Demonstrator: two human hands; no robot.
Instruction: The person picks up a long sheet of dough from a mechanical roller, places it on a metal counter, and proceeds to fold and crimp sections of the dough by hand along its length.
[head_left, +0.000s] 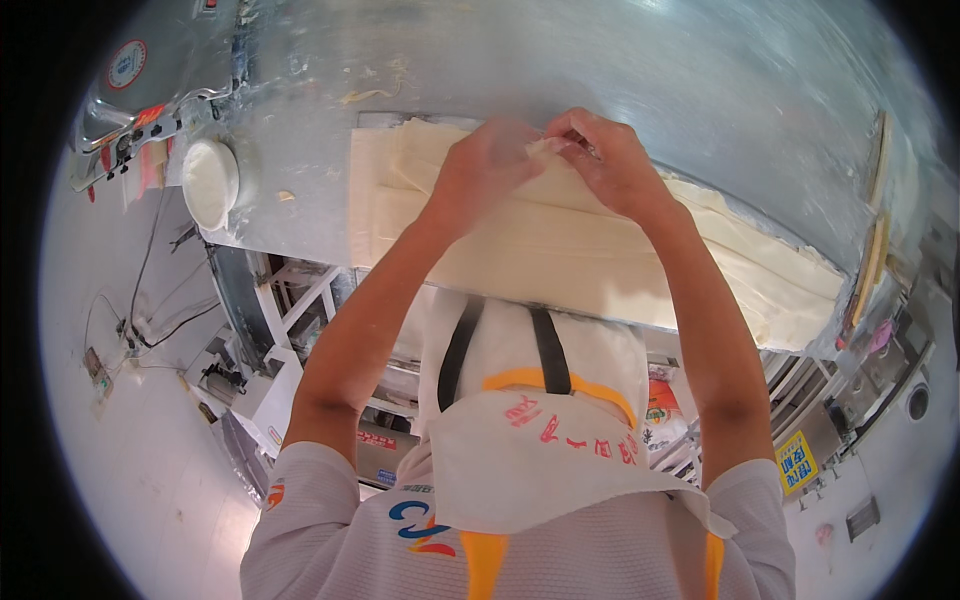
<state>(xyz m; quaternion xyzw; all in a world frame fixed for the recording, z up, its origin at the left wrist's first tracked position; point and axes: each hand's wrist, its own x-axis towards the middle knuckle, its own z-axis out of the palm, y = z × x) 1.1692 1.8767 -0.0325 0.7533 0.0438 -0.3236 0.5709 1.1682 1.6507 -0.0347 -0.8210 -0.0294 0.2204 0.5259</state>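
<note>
A long, pale sheet of dough (530, 245), with folded layers showing along its far side and right end, lies across the metal worktable (300, 60). Over its far edge my right hand (612, 165) is closed, thumb and fingers pinching a small bit of the dough. Right beside it, also above the far edge, is my left hand (487, 168). Motion smears its fingers, so what they grip cannot be made out. Both forearms reach over the near part of the sheet.
A white tub (231, 168) of flour-like powder stands at the table's left edge. Dough scraps (375, 94) lie beyond the sheet. Wooden sticks (874, 265) line the right edge. A metal machine (170, 60) is at the far left. Shelving (300, 290) sits below the table.
</note>
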